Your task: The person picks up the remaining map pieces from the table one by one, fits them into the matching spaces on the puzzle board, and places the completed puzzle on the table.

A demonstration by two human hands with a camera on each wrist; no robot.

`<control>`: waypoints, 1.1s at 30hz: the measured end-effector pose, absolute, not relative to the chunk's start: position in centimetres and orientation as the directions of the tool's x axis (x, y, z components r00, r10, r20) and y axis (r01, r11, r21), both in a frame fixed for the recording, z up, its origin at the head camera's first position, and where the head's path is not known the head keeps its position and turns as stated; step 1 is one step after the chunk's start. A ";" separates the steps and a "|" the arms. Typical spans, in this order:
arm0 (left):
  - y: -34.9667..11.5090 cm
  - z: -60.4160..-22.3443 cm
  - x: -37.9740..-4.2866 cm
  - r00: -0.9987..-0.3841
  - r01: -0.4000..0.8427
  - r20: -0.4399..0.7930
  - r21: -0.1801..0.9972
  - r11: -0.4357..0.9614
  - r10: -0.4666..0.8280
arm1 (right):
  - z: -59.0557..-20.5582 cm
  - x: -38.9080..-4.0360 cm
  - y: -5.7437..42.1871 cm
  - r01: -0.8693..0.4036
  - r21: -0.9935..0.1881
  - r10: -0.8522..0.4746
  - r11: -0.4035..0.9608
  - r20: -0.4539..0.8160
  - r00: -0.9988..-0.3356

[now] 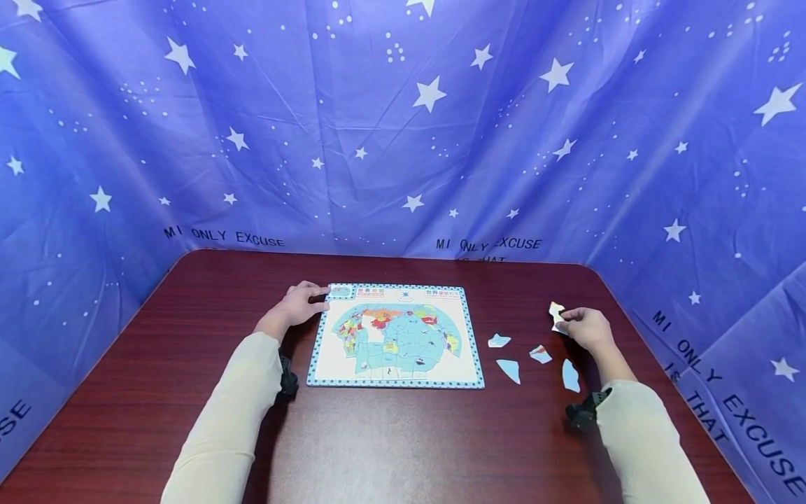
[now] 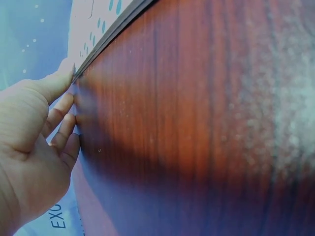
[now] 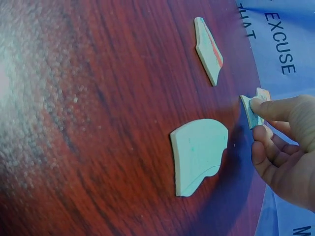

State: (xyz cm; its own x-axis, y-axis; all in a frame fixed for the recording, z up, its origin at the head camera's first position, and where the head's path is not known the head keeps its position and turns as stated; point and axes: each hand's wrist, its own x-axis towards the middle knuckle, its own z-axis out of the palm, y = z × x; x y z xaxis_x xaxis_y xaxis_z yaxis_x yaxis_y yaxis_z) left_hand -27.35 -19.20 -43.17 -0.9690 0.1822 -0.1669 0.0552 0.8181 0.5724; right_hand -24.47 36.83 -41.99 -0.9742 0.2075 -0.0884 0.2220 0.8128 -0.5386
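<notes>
I see puzzle piece (image 1: 556,313) pinched at thumb and fingertips of right grip (image 1: 587,330), well right of map board (image 1: 464,365); four loose pieces (image 1: 570,376) nearby on counter (image 1: 403,448). Left grip (image 1: 296,306) spread, touching board's left edge.

You're working inside a curtained-off booth, more a recording setup than a lived-in room: blue cloth (image 1: 359,105) with white stars (image 1: 430,94) and printed lettering (image 1: 223,238) hangs behind and on both sides of your dark red wood-grain desk (image 1: 393,448), and you wear black wrist cameras (image 1: 289,376). The cloth hides the surrounding building.
</notes>
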 end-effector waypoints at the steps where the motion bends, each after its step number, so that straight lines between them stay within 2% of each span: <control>1: -19.2 -43.2 -27.4 -0.969 0.054 -0.168 0.571 0.819 0.181 | -42.0 -24.5 36.8 0.226 -0.540 0.210 0.811 -0.091 -0.973; 23: -19.1 -43.1 -27.4 -0.970 0.039 -0.174 0.584 0.811 0.172 | -41.7 -24.7 36.6 0.223 -0.596 0.177 0.771 -0.136 -0.975; 33: -19.1 -42.8 -27.3 -0.972 0.045 -0.163 0.578 0.815 0.170 | -40.8 -24.9 35.5 0.171 -0.632 0.132 0.756 -0.109 -0.985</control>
State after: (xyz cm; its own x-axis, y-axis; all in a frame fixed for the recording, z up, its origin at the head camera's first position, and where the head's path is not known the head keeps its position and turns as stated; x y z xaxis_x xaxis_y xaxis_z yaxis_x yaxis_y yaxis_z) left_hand -27.27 -19.06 -42.84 -0.9719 0.1697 -0.1632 0.0452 0.8147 0.5781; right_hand -24.90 35.54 -40.84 -0.9853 0.1317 -0.1090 0.1710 0.7562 -0.6316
